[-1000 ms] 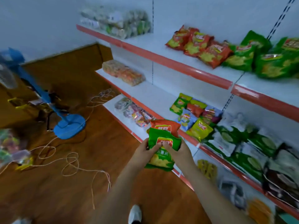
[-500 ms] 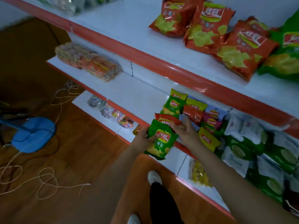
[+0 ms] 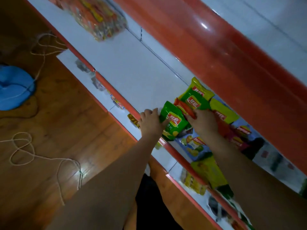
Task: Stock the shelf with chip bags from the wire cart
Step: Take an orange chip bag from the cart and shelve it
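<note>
My left hand (image 3: 150, 122) grips a green chip bag (image 3: 172, 121) by its left side, the bag lying over the red front lip of the middle shelf (image 3: 141, 77). My right hand (image 3: 201, 121) pinches a red chip bag (image 3: 183, 107) just behind the green one, among the bags stacked on that shelf. A green and yellow bag (image 3: 195, 97) lies beyond them. The wire cart is out of view.
A clear pack of snacks (image 3: 99, 19) lies further left on the same shelf. The red edge of the shelf above (image 3: 216, 47) hangs close over my hands. Lower shelves hold more bags (image 3: 209, 171). A blue fan base (image 3: 14, 90) and loose cord (image 3: 23, 146) lie on the wooden floor.
I have leaned in close to the middle shelf. Both hands have carried the green and red bags forward onto it, and the right hand now sets the red bag among the stacked bags.
</note>
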{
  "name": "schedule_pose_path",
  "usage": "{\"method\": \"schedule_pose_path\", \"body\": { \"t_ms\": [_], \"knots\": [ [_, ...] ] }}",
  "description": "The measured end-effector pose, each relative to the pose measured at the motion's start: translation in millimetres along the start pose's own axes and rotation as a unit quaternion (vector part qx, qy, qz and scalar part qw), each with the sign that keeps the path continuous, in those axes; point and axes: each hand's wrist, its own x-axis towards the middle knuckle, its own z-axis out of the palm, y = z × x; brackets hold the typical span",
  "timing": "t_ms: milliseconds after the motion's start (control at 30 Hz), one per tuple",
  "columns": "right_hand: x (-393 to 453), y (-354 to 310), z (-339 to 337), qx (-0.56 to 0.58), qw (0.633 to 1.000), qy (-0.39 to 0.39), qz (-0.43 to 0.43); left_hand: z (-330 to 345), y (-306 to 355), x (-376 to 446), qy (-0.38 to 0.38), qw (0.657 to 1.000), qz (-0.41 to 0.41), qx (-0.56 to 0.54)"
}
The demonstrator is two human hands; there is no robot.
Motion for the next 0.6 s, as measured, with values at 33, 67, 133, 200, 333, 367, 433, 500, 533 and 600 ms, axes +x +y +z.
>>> {"method": "schedule_pose_path", "body": {
  "t_ms": [33,67,133,200,333,367,433,500,533,600],
  "knots": [
    [-2.1,-0.9,0.0,-0.005,1.000,0.001,0.005,0.3,2.6,-5.5,0.014,1.000,-0.015,-0.007],
    [-5.2,-3.4,-0.8,-0.011,1.000,0.003,0.010,2.6,3.4,-9.5,0.013,0.999,-0.020,-0.025],
    [-15.8,-14.9,-7.0,-0.039,0.999,0.009,0.018,2.2,5.0,-16.5,-0.018,0.997,-0.023,-0.068],
    [-27.7,-28.6,-15.5,-0.050,0.998,0.028,0.020,-4.2,6.2,-23.0,-0.038,0.996,-0.012,-0.084],
    [-48.0,-46.9,-11.9,-0.044,0.997,0.070,-0.007,-34.4,-6.8,-50.9,0.013,1.000,-0.015,-0.021],
    [-51.1,-50.9,-2.6,-0.042,0.996,0.077,-0.026,-44.4,-16.4,-61.5,0.019,0.999,-0.034,-0.014],
    [-64.8,-63.4,17.6,-0.047,0.991,0.078,-0.095,-67.7,-40.6,-88.5,0.038,0.996,-0.077,-0.009],
    [-86.5,-79.6,43.7,-0.048,0.984,0.040,-0.166,-92.9,-70.7,-125.3,0.066,0.988,-0.138,-0.011],
    [-105.0,-91.4,54.3,-0.052,0.976,0.010,-0.209,-106.3,-87.5,-148.2,0.084,0.981,-0.173,-0.019],
    [-150.0,-117.2,73.6,-0.064,0.955,-0.053,-0.286,-131.7,-122.6,-201.2,0.128,0.962,-0.236,-0.058]
  ]
}}
